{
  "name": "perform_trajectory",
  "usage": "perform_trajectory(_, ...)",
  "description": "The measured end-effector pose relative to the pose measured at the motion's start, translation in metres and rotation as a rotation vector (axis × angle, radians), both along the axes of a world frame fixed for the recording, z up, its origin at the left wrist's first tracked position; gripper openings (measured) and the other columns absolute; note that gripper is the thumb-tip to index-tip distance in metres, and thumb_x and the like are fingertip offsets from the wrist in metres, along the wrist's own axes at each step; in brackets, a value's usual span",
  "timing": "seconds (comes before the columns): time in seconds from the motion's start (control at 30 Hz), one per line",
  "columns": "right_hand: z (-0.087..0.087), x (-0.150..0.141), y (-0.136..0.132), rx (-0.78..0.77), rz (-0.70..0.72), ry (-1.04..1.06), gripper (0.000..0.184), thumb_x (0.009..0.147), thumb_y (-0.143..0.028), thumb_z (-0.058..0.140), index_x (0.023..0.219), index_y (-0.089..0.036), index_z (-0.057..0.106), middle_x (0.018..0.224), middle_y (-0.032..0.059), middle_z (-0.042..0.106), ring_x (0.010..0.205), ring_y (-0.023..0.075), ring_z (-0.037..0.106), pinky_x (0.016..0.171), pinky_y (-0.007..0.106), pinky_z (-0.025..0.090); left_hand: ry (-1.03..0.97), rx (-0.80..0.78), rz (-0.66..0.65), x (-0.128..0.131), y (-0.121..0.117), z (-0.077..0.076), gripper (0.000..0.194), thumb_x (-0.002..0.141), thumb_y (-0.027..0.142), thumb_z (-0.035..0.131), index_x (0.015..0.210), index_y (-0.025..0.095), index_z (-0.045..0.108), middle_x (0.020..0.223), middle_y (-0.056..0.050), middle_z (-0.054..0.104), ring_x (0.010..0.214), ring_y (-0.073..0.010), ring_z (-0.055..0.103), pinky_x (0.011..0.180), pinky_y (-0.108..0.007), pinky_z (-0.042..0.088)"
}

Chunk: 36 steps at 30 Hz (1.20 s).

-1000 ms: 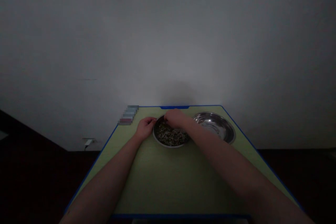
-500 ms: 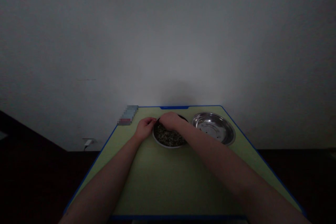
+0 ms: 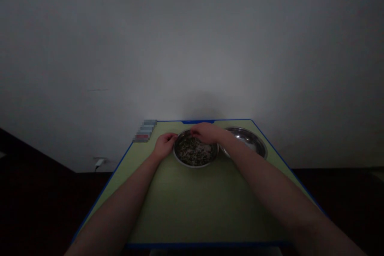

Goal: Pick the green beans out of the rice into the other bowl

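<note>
A round metal bowl (image 3: 189, 165) sits toward the far side of the table, holding a dark and pale speckled mix of small grains (image 3: 195, 152). At its left edge is my left hand (image 3: 165, 144), thumb and fingers closed on the rim. My right hand (image 3: 205, 133) hovers over the back of the bowl with its fingertips pinched together; anything between them is too small to make out. Just to the right stands a second, shiny metal bowl (image 3: 260, 144), partly covered by my right forearm.
The pale green table (image 3: 192, 204) has a blue edge and meets a grey wall (image 3: 192, 48) at the back. A blurred, pixelated item (image 3: 145, 131) lies in the far left corner. A white plug with a cable (image 3: 99, 163) is on the wall at left.
My right hand has risen a little and shifted right, out of the grains, uncovering more of them. My left hand stays at the bowl's rim.
</note>
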State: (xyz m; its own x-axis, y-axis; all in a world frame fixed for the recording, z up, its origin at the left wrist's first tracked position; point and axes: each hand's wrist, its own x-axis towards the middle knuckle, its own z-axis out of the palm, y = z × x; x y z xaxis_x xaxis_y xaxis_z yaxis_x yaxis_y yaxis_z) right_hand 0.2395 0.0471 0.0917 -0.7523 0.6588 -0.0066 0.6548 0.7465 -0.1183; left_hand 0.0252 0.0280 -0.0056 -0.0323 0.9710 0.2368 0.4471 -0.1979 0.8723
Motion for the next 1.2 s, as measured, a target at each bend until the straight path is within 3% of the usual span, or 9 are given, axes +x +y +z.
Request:
perform_trajectory(0.2, 0.011, 0.066, -0.016, 0.084, -0.153, 0.083, 0.029, 0.089, -0.028, 0.031, 0.086, -0.016, 0.058, 0.082, 0.0074, 0.063, 0.068, 0.0140, 0.051, 0.059, 0.023, 0.031, 0.013, -0.024, 0.023, -0.002, 0.000, 0.000, 0.031, 0.073, 0.042, 0.053, 0.078, 0.016, 0.069, 0.074, -0.005, 0.070, 0.070, -0.0197, 0.062, 0.063, -0.028, 0.047)
perform_trajectory(0.37, -0.005, 0.125, -0.024, 0.047, -0.271, 0.079, 0.018, 0.084, -0.025, 0.041, 0.082, -0.017, 0.057, 0.080, 0.0058, 0.062, 0.068, 0.0141, 0.050, 0.058, 0.023, 0.032, -0.007, -0.030, 0.028, -0.002, 0.001, -0.001, 0.032, 0.072, 0.043, 0.054, 0.078, 0.015, 0.068, 0.073, -0.005, 0.069, 0.068, -0.0191, 0.062, 0.063, -0.028, 0.047)
perform_trajectory(0.5, -0.021, 0.143, -0.029, -0.006, -0.280, 0.098, 0.014, 0.081, -0.022, 0.044, 0.083, -0.018, 0.058, 0.085, 0.0062, 0.063, 0.072, 0.0147, 0.053, 0.061, 0.023, 0.034, -0.022, -0.015, 0.019, -0.003, 0.001, -0.001, 0.033, 0.071, 0.044, 0.055, 0.078, 0.015, 0.067, 0.072, -0.005, 0.069, 0.067, -0.0188, 0.061, 0.062, -0.028, 0.047)
perform_trajectory(0.77, -0.036, 0.143, -0.029, -0.030, -0.331, 0.044, 0.019, 0.079, -0.020, 0.045, 0.090, -0.019, 0.061, 0.093, 0.0067, 0.065, 0.079, 0.0161, 0.056, 0.068, 0.025, 0.038, 0.013, -0.026, 0.024, -0.005, 0.001, 0.000, 0.034, 0.072, 0.044, 0.054, 0.081, 0.015, 0.069, 0.074, -0.005, 0.070, 0.067, -0.0186, 0.062, 0.063, -0.027, 0.046)
perform_trajectory(0.97, -0.028, 0.137, -0.026, 0.006, -0.328, 0.042, 0.025, 0.080, -0.021, 0.047, 0.101, -0.019, 0.060, 0.099, 0.0075, 0.065, 0.087, 0.0176, 0.057, 0.071, 0.025, 0.039, 0.043, 0.000, 0.015, -0.005, 0.000, 0.000, 0.035, 0.073, 0.044, 0.053, 0.082, 0.014, 0.069, 0.075, -0.006, 0.070, 0.068, -0.0189, 0.061, 0.063, -0.027, 0.046)
perform_trajectory(1.07, -0.019, 0.107, -0.023, 0.071, -0.280, 0.041, 0.025, 0.083, -0.028, 0.044, 0.099, -0.020, 0.061, 0.095, 0.0074, 0.066, 0.084, 0.0178, 0.057, 0.069, 0.026, 0.039, 0.029, -0.015, 0.010, -0.003, -0.001, 0.002, 0.035, 0.074, 0.044, 0.053, 0.081, 0.014, 0.069, 0.073, -0.005, 0.069, 0.067, -0.0186, 0.061, 0.062, -0.027, 0.046)
perform_trajectory(1.2, -0.016, 0.043, -0.018, 0.118, -0.101, -0.016, 0.025, 0.082, -0.030, 0.045, 0.094, -0.022, 0.065, 0.094, 0.0066, 0.067, 0.087, 0.0200, 0.059, 0.073, 0.028, 0.039, 0.026, -0.018, 0.023, -0.002, -0.001, 0.002, 0.033, 0.074, 0.043, 0.052, 0.079, 0.014, 0.068, 0.074, -0.005, 0.069, 0.068, -0.0183, 0.061, 0.063, -0.027, 0.046)
